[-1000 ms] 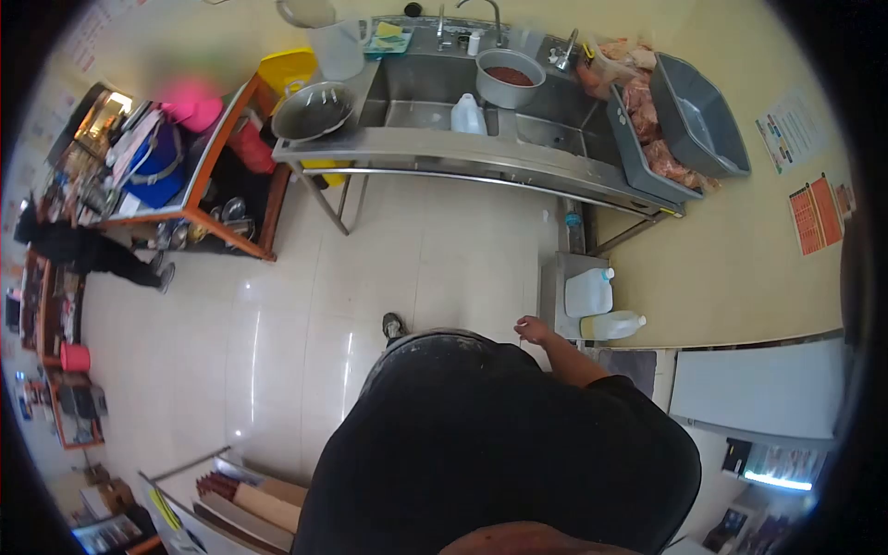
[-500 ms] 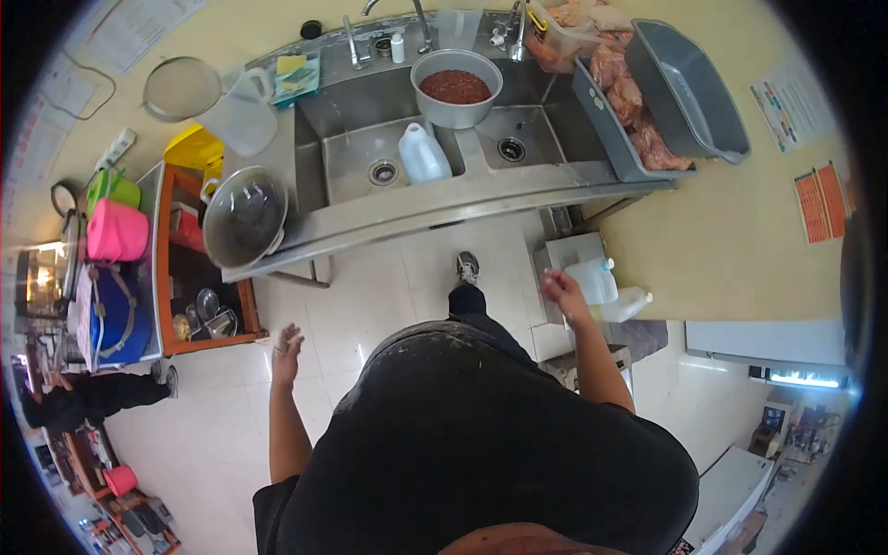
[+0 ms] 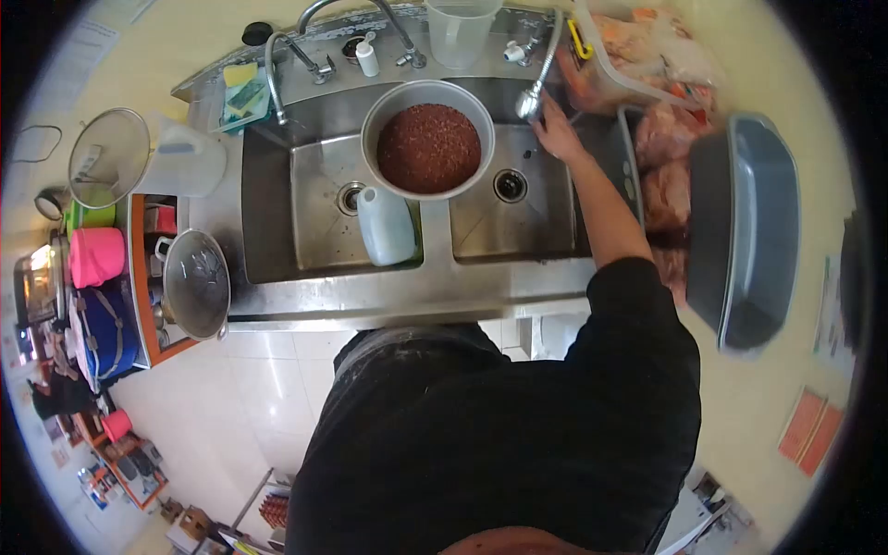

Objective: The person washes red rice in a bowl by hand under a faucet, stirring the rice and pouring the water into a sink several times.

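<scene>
My right hand (image 3: 558, 131) reaches over the right sink basin, its fingers stretched out beside the metal spray head (image 3: 528, 104) that hangs from a flexible hose. The fingertips are right by the head, partly hidden behind it. My left hand is out of view. A round metal pot (image 3: 487, 157) full of small reddish-brown beans (image 3: 429, 148) stands on the divider between the two basins. In the left basin, a pale plastic jug (image 3: 387, 227) leans just below the pot.
Raw meat in bags (image 3: 664, 190) fills a grey tub on the right, beside a second grey tub (image 3: 763, 240). A clear bin (image 3: 638, 55) of meat stands behind. Curved faucets (image 3: 274, 74) rise at the back left. A wok-like pan (image 3: 196, 282) sits at the left counter end.
I have stepped up to the sink, so it looks nearer. My right hand has moved forward to the spray head. My left hand has gone out of view.
</scene>
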Action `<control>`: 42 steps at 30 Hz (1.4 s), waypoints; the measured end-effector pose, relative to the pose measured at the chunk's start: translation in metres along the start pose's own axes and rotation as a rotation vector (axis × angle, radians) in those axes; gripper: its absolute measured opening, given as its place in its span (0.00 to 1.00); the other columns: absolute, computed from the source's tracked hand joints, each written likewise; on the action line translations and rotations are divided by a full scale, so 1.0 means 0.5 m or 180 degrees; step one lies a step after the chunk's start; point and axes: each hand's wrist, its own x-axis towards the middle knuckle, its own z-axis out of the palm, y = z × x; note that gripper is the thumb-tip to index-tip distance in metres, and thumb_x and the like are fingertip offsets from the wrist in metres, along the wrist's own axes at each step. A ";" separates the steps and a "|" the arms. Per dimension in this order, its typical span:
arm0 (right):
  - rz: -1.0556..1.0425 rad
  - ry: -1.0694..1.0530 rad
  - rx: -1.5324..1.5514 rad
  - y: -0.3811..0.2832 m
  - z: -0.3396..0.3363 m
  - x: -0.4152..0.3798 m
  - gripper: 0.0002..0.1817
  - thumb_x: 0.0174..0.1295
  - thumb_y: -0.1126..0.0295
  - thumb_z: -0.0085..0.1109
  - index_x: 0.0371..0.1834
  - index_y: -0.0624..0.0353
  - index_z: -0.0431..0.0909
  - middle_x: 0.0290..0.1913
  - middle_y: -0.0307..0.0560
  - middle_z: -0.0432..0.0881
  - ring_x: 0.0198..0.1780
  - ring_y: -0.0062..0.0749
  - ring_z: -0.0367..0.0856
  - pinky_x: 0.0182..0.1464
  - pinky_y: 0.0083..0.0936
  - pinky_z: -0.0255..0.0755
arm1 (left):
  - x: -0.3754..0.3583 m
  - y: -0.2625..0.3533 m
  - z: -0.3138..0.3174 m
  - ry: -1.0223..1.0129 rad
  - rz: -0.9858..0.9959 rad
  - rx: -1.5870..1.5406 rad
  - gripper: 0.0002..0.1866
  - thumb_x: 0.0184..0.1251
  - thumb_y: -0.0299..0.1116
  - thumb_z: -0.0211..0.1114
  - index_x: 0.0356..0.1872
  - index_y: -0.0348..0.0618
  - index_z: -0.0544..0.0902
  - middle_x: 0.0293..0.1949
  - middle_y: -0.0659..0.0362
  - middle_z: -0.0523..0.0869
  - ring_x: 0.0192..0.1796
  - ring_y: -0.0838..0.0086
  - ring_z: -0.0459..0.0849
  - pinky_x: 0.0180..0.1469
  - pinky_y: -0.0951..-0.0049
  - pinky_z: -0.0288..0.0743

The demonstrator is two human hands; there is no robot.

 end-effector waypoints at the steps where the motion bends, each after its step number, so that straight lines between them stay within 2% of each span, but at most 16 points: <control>1: -0.0096 -0.0092 -0.0059 0.019 0.019 0.058 0.41 0.63 0.62 0.59 0.76 0.60 0.48 0.75 0.60 0.52 0.76 0.48 0.52 0.74 0.36 0.49 | -0.027 0.054 -0.012 0.0009 0.0033 -0.0025 0.19 0.68 0.30 0.58 0.60 0.38 0.73 0.50 0.47 0.82 0.55 0.58 0.80 0.56 0.60 0.74; 3: -0.1019 0.0403 -0.0086 0.047 0.058 0.162 0.45 0.62 0.58 0.60 0.77 0.58 0.45 0.76 0.62 0.49 0.76 0.54 0.50 0.74 0.41 0.48 | -0.061 0.163 -0.059 0.0081 0.0176 -0.0028 0.20 0.68 0.29 0.57 0.60 0.38 0.72 0.50 0.47 0.82 0.55 0.58 0.80 0.56 0.61 0.74; 8: -0.0655 -0.0204 -0.1786 0.002 0.064 0.289 0.38 0.61 0.57 0.59 0.73 0.59 0.57 0.74 0.52 0.58 0.73 0.49 0.58 0.74 0.47 0.49 | 0.005 0.487 -0.264 0.0369 0.0539 0.0496 0.21 0.68 0.28 0.57 0.61 0.37 0.71 0.50 0.48 0.82 0.55 0.59 0.80 0.58 0.64 0.74; 10: -0.0562 -0.0380 -0.1370 0.020 0.062 0.317 0.36 0.59 0.56 0.60 0.70 0.56 0.62 0.71 0.52 0.64 0.71 0.48 0.61 0.73 0.47 0.51 | 0.059 0.588 -0.324 0.0256 0.1112 -0.0508 0.24 0.65 0.25 0.61 0.63 0.36 0.70 0.55 0.49 0.81 0.57 0.63 0.80 0.60 0.66 0.72; 12: -0.0681 -0.0449 -0.1036 0.070 0.068 0.338 0.30 0.65 0.51 0.53 0.69 0.50 0.66 0.67 0.50 0.70 0.70 0.45 0.63 0.72 0.46 0.52 | 0.091 0.806 -0.383 0.0169 0.1767 0.0103 0.25 0.64 0.26 0.63 0.63 0.37 0.70 0.55 0.49 0.81 0.58 0.62 0.80 0.61 0.65 0.71; 15: 0.0681 -0.0261 0.2687 0.036 0.033 0.276 0.31 0.70 0.45 0.42 0.68 0.55 0.66 0.67 0.52 0.70 0.68 0.41 0.66 0.72 0.42 0.55 | 0.118 1.111 -0.401 -0.0216 0.2476 0.0883 0.28 0.63 0.25 0.60 0.65 0.38 0.68 0.59 0.47 0.77 0.60 0.59 0.77 0.64 0.63 0.68; 17: 0.0679 -0.0446 0.5545 -0.086 -0.073 0.168 0.36 0.72 0.40 0.33 0.68 0.61 0.64 0.66 0.57 0.70 0.64 0.36 0.71 0.70 0.34 0.59 | 0.174 1.229 -0.356 -0.0583 0.3059 0.0893 0.27 0.65 0.28 0.60 0.65 0.40 0.68 0.59 0.46 0.77 0.59 0.58 0.78 0.62 0.62 0.70; 18: 0.0241 -0.0416 0.5740 -0.098 -0.081 0.124 0.33 0.73 0.46 0.40 0.65 0.66 0.64 0.62 0.61 0.74 0.58 0.34 0.77 0.64 0.29 0.66 | 0.190 1.289 -0.319 -0.0786 0.3229 0.1059 0.26 0.67 0.31 0.60 0.65 0.40 0.69 0.59 0.46 0.77 0.59 0.58 0.79 0.61 0.61 0.71; 19: 0.1163 -0.0268 0.4444 -0.134 -0.105 0.097 0.25 0.72 0.56 0.50 0.62 0.65 0.67 0.54 0.52 0.80 0.52 0.30 0.80 0.57 0.25 0.70 | 0.216 1.340 -0.275 -0.1106 0.3439 0.0960 0.25 0.68 0.33 0.60 0.65 0.40 0.69 0.59 0.47 0.78 0.58 0.59 0.79 0.61 0.61 0.71; 21: 0.0517 0.0237 0.3359 -0.117 -0.072 0.042 0.20 0.68 0.65 0.58 0.58 0.63 0.69 0.46 0.43 0.81 0.48 0.25 0.81 0.51 0.22 0.72 | 0.252 1.402 -0.171 -0.1655 0.3477 0.0761 0.25 0.69 0.35 0.59 0.65 0.40 0.68 0.58 0.47 0.78 0.59 0.61 0.79 0.60 0.62 0.72; 24: 0.0962 0.0293 0.3146 -0.099 -0.103 0.005 0.20 0.67 0.67 0.59 0.59 0.62 0.69 0.43 0.39 0.80 0.49 0.22 0.79 0.52 0.19 0.69 | 0.321 1.455 0.007 -0.1994 0.3200 0.0143 0.26 0.70 0.38 0.59 0.65 0.40 0.67 0.58 0.48 0.78 0.60 0.62 0.78 0.60 0.61 0.72; 27: 0.0984 0.0504 0.3372 -0.180 -0.153 -0.007 0.19 0.68 0.66 0.59 0.58 0.62 0.70 0.44 0.39 0.80 0.48 0.21 0.78 0.52 0.19 0.69 | 0.418 1.498 0.142 -0.1832 0.2499 -0.0433 0.28 0.71 0.44 0.55 0.66 0.38 0.66 0.62 0.44 0.75 0.63 0.53 0.74 0.65 0.58 0.66; 31: 0.1199 0.0866 0.2938 -0.175 -0.112 -0.058 0.19 0.68 0.68 0.57 0.60 0.62 0.71 0.47 0.39 0.80 0.49 0.19 0.76 0.54 0.20 0.68 | 0.477 1.584 0.191 -0.0569 0.2629 0.0887 0.29 0.67 0.44 0.58 0.64 0.39 0.69 0.62 0.43 0.74 0.65 0.51 0.72 0.65 0.56 0.66; 35: 0.1658 0.1272 0.1739 -0.231 -0.072 -0.147 0.39 0.60 0.59 0.66 0.71 0.59 0.59 0.64 0.55 0.71 0.64 0.41 0.71 0.64 0.34 0.64 | 0.438 1.586 0.122 -0.0066 0.3381 0.2277 0.28 0.65 0.43 0.59 0.62 0.37 0.71 0.61 0.43 0.75 0.65 0.52 0.73 0.64 0.56 0.67; 38: 0.0800 0.1814 0.0976 -0.283 -0.113 -0.087 0.47 0.52 0.55 0.71 0.71 0.64 0.54 0.68 0.62 0.64 0.67 0.56 0.65 0.66 0.42 0.63 | 0.472 1.555 0.126 0.0027 0.4495 0.1853 0.27 0.65 0.42 0.59 0.61 0.37 0.71 0.58 0.44 0.78 0.63 0.52 0.75 0.63 0.57 0.68; 42: 0.1547 0.0687 0.1391 -0.197 -0.094 -0.040 0.46 0.53 0.57 0.69 0.71 0.64 0.54 0.66 0.67 0.64 0.68 0.59 0.63 0.68 0.41 0.60 | 0.585 1.537 0.181 -0.0650 0.3727 0.1760 0.27 0.65 0.43 0.59 0.61 0.37 0.71 0.58 0.45 0.78 0.60 0.56 0.77 0.60 0.58 0.70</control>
